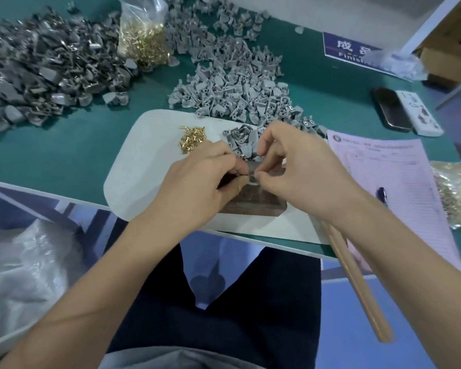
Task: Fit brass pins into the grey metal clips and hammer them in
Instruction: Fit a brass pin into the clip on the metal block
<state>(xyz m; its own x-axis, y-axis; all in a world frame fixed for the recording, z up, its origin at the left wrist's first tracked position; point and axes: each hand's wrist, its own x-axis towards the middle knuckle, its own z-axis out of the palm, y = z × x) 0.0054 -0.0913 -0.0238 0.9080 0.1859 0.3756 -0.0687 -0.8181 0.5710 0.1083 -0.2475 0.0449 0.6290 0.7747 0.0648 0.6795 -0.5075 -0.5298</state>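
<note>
Left hand (197,179) and right hand (290,166) both pinch 1 clip (252,173), fingertips meeting over the block (253,202). Seat the pin squarely before hammering; spare pins (190,138) lie just beyond the left hand.

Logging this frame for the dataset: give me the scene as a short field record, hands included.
left hand: fingers pinch a small part over the dark metal block
right hand: fingers pinch at the same spot; part too hidden to name
loose brass pins: small heap on the white board, left of the hands
grey clips on board: small pile behind the hands
hammer handle: wooden, lying under the right forearm
bag of brass pins: far side, between two big clip heaps
</note>
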